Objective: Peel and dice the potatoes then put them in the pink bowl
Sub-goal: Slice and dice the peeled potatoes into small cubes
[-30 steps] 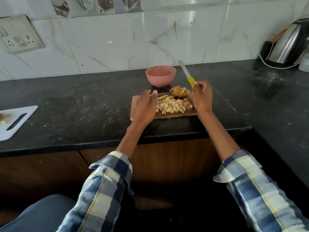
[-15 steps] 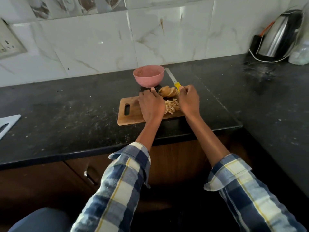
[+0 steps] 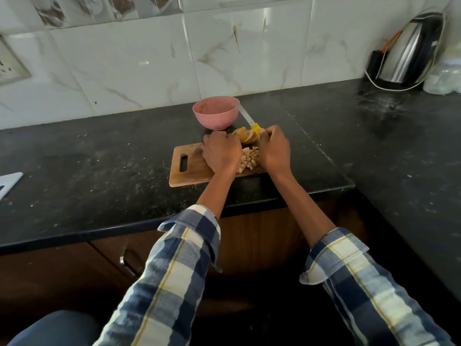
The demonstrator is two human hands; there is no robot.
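Both hands work over the dice on the board.

From the left we see a white board (image 3: 8,182) at the frame edge, then the wooden board (image 3: 190,171) near the counter (image 3: 99,158) front. Our left hand (image 3: 219,153) lies palm down on it, fingers curved against the dice (image 3: 249,158); we cannot tell whether it holds any. Behind lie the peels (image 3: 245,138), and the bowl (image 3: 215,116) beyond them. Our right hand (image 3: 274,151) is clamped round the knife (image 3: 250,121), blade pointing past the bowl. A kettle (image 3: 411,48) stands far right.
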